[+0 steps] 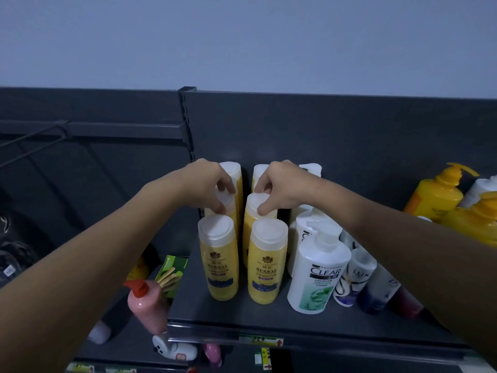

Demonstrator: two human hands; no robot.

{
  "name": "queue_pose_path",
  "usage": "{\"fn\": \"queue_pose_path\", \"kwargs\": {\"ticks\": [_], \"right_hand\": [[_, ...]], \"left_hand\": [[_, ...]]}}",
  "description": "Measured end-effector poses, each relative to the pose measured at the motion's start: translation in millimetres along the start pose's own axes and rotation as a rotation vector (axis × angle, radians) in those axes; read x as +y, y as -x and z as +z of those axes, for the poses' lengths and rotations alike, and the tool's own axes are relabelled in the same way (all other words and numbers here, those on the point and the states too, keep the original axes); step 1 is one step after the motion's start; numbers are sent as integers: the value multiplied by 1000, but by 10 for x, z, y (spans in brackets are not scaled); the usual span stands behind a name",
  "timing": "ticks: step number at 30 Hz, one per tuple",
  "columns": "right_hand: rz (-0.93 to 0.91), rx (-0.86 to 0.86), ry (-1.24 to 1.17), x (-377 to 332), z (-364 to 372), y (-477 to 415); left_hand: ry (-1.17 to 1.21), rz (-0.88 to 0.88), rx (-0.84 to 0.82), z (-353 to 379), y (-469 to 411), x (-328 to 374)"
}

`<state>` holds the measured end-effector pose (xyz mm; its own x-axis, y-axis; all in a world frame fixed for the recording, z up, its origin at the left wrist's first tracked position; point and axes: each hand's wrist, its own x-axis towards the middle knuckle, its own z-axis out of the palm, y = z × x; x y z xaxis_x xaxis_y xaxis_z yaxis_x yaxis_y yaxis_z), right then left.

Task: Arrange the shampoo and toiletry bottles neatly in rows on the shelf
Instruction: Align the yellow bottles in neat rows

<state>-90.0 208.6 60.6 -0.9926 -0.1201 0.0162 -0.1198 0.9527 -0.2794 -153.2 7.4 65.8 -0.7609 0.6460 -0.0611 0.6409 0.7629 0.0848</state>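
Observation:
Yellow Herbal shampoo bottles with white caps stand in two columns on the dark shelf (242,313). The front left bottle (219,259) and front right bottle (266,262) stand free. My left hand (212,184) pinches the cap of the middle left bottle (226,204). My right hand (279,184) pinches the cap of the middle right bottle (254,211). Two more yellow bottles (234,168) stand behind, partly hidden by my hands.
A white Clear pump bottle (314,278), a Lux bottle (355,278) and other white bottles crowd the right. Large yellow pump bottles (438,195) stand at the far right. A pink pump bottle (148,305) and a green box (172,270) sit lower left.

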Motion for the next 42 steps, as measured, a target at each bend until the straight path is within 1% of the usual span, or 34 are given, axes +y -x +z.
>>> {"fn": "queue_pose_path", "kwargs": {"ticks": [3,10,21,24,26,27,29,31,32,33,35,37,42], "right_hand": [[27,-28,-25,-5,-35,-5],[75,-23,11,42,-76,-52],[1,-38,6,75,-68,-23],[-17,-78,14,62,-86,-17],[-25,-129,12,86,-164,-12],[-25,-129,0,103,-223,-18],[-18,-31,-75,139,-351,-73],[-1,108,-119,170,-434,-179],[5,133,-92,174,-444,-238],[-1,119,-42,173,-437,-287],[-28,16,62,159,-358,-357],[-50,-80,100,157,-249,-403],[-132,-142,223,166,-178,-473]], "left_hand": [[21,12,-7,-15,-10,-33],[35,19,-4,-14,-40,-15],[56,-5,-7,-2,-45,-27],[72,9,-24,6,-52,-45],[92,27,9,-11,-57,-84],[105,32,59,-26,-69,-106],[150,7,179,-51,-127,-156],[161,-27,212,-50,-214,-186],[145,-29,183,-36,-263,-188],[126,-25,139,-19,-308,-180],[88,-16,64,12,-390,-163],[69,-19,38,17,-455,-155],[63,-7,-35,-14,-568,-163]]}}
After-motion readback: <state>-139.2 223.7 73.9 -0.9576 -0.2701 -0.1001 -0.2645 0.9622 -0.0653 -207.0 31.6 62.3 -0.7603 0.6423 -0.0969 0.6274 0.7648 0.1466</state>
